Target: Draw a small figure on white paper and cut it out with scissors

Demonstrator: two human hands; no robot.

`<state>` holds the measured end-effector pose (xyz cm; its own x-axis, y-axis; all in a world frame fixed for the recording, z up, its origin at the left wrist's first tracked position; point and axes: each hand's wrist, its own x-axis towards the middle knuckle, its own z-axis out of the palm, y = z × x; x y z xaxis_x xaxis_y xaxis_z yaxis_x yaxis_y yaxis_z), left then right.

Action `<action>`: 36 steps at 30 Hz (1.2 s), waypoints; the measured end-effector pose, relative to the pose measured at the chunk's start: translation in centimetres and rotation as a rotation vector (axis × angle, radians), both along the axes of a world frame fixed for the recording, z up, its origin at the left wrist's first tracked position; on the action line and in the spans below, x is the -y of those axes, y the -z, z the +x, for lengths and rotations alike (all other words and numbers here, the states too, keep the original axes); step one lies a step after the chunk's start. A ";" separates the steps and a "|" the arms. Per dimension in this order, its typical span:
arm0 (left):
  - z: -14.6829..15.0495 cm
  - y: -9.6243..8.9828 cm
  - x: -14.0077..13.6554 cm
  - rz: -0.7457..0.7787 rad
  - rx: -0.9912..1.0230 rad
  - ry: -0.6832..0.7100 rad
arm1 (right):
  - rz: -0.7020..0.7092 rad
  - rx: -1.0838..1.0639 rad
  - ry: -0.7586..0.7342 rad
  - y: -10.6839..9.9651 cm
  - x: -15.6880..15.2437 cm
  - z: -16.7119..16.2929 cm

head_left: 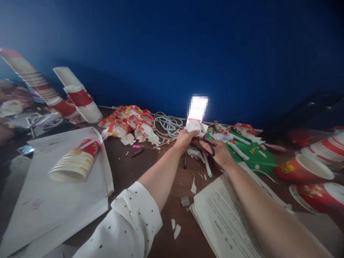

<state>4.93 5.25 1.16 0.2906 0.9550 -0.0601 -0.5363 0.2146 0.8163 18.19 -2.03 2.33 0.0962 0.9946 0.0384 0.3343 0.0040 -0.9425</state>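
Observation:
Toward the far side of the table, my left hand (185,139) is closed on a piece of white paper (194,126), its thumb lying across the top. Just to the right, my right hand (219,152) has its fingers through the black handles of a pair of scissors (211,147). The scissor blades are mostly hidden, so I cannot tell whether they touch the paper. Behind the paper stands a bright phone screen (198,105), blurred out. Below my hands lie paper scraps (195,154), a black pen (185,162) and a white marker with a green end (208,166).
Stacked paper cups (83,104) and a white board with more cups (56,215) occupy the left. Red-and-white paper cutouts (131,123) and a pale blue cord (168,123) lie at the back. Right are a green sheet (263,159), a printed booklet (223,215) and red cups (303,168).

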 end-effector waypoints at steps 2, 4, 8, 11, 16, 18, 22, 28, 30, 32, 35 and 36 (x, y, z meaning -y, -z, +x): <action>0.0 -0.1 0.0 -0.002 0.013 0.002 | -0.008 -0.002 0.004 -0.1 0.0 -0.1; 0.0 0.0 0.0 0.000 0.014 0.001 | -0.010 0.004 0.008 -0.4 0.1 -0.2; 0.1 0.4 -0.2 0.003 -0.011 -0.019 | -0.009 0.000 0.011 -1.1 0.5 -0.6; 0.1 0.6 -0.3 0.012 -0.022 -0.026 | 0.000 -0.008 0.009 -1.1 0.5 -0.6; 0.1 0.4 -0.2 0.003 -0.023 -0.044 | -0.005 -0.007 -0.010 -0.4 0.2 -0.1; 0.1 0.2 0.0 0.004 -0.021 -0.053 | -0.003 0.009 -0.015 -0.4 0.2 -0.1; 0.1 -0.2 0.2 0.005 -0.028 -0.061 | 0.006 0.019 -0.015 -0.8 0.5 -0.5; 0.3 0.3 0.0 0.028 -0.021 -0.038 | 0.006 -0.009 -0.001 -0.9 0.5 -0.8; 0.3 0.6 -0.1 0.034 -0.033 -0.049 | 0.003 -0.004 -0.004 -0.7 0.4 -0.7; 0.3 0.8 -0.3 0.031 -0.043 -0.061 | 0.004 0.021 -0.011 -0.7 0.4 -0.6; 0.2 0.8 -0.3 0.022 -0.040 -0.051 | -0.002 0.051 -0.016 -0.8 0.5 -0.6; 0.2 0.8 -0.3 0.023 -0.039 -0.047 | -0.008 0.055 -0.013 -0.9 0.5 -0.7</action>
